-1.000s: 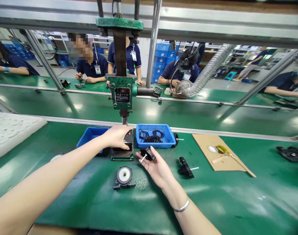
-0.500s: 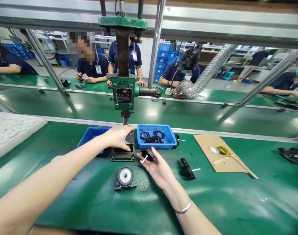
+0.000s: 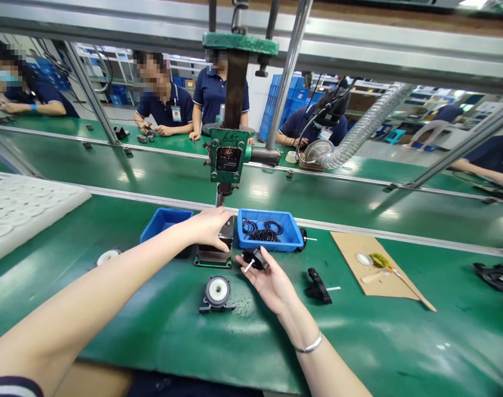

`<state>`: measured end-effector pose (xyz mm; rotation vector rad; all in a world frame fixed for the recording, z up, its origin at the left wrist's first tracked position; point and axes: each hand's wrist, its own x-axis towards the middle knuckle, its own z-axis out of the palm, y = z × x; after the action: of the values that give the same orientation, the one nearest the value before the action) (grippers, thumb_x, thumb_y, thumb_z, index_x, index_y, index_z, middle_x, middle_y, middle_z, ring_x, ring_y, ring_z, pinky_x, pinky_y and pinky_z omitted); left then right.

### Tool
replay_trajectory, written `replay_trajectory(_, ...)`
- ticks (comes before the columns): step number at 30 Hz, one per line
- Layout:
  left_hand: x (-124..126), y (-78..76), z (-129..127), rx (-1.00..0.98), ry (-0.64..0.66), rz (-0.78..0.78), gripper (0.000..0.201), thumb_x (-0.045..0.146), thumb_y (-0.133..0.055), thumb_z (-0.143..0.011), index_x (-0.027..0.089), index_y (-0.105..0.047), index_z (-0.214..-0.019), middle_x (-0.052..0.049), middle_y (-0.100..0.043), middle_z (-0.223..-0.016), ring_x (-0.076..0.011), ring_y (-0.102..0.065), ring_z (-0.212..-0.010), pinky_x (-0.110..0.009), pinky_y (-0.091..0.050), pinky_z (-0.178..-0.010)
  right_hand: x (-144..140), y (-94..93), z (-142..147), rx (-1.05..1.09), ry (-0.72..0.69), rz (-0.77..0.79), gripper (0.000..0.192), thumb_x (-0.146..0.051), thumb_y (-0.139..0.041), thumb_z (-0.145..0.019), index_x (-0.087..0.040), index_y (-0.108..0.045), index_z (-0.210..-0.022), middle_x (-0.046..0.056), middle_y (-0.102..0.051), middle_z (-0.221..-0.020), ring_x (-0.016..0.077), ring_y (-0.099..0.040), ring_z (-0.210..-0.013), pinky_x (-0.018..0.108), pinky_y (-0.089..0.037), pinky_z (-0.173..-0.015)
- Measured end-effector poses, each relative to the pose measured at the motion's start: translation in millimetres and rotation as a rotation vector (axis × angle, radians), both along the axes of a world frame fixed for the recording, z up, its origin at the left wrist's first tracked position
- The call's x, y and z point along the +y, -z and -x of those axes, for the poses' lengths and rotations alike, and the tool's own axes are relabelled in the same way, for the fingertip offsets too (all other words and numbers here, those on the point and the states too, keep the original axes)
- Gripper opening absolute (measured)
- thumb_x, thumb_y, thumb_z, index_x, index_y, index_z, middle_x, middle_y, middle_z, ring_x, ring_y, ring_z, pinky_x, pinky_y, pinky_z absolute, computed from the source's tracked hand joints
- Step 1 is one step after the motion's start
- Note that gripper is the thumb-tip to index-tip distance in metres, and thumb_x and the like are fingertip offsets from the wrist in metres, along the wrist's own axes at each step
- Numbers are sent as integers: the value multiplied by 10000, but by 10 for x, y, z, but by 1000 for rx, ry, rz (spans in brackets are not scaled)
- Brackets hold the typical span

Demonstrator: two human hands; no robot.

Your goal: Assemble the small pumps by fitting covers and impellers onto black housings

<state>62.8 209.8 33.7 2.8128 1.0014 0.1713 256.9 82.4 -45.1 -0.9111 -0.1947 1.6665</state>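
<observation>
I see my left hand (image 3: pixel 210 227) draped over the metal block (image 3: pixel 226 234) on the green press (image 3: pixel 228 160) base, fingers curled against it; its underside is hidden. My right hand (image 3: pixel 271 281) lies palm up, fingers loosely grasping a small black part (image 3: pixel 254 258) with a white pin, just in front of the blue bin (image 3: pixel 290 240) of black rings. A round black housing (image 3: pixel 217 293) sits near, on the bare green bench (image 3: pixel 400 342) with open room to the right. My forearms are cut off by the lower edge.
</observation>
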Motion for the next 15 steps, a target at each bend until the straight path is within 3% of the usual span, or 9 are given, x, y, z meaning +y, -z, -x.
replay_trajectory(3,-332,-71,174,-203,-34,-72,938,478,-826,-715,130,-397,-1474,-223,-508,-1438,-387,-495,-1339,-507,-393,-1144,-9,0,-8,29,-20,-1,251,-339,-787,-813,-135,-703,-935,110,-752,-1032,255,-748,-1028,291,-616,-776)
replay_trajectory(5,-646,-7,340,-374,-32,25,793,476,-738,-814,230,-385,-1480,-146,-479,-1492,-324,-466,-1388,-459,-396,-1175,-15,-1,-17,50,-35,2,271,-347,-778,-822,-127,-695,-957,121,-748,-1047,260,-748,-1030,297,-623,-785)
replay_trajectory(7,-954,195,493,-446,-42,203,757,471,-715,-840,305,-362,-1489,-95,-451,-1534,-300,-455,-1415,-445,-401,-1191,-19,-2,-25,74,-52,8,289,-351,-767,-836,-109,-688,-972,141,-743,-1053,269,-743,-1050,292,-627,-787)
replay_trajectory(10,-1270,662,594,-470,-78,380,938,451,-786,-775,325,-258,-1540,-113,-383,-1580,-324,-423,-1444,-490,-407,-1196,-14,0,-28,125,-87,6,328,-355,-753,-851,-78,-678,-1010,171,-736,-1061,289,-726,-1098,287,-630,-783)
replay_trajectory(13,-1381,1053,531,-554,-121,469,901,411,-785,-779,306,-287,-1522,-136,-437,-1536,-335,-440,-1431,-530,-399,-1199,-8,-5,-13,155,-122,3,382,-372,-761,-844,-54,-673,-1036,190,-733,-1074,313,-708,-1134,301,-631,-797)
replay_trajectory(15,-1392,1185,461,-632,-144,483,804,392,-761,-806,298,-340,-1484,-135,-499,-1478,-334,-463,-1411,-548,-395,-1197,-15,-27,7,124,-140,13,405,-394,-777,-825,-51,-683,-1019,192,-736,-1079,317,-704,-1141,302,-625,-812)
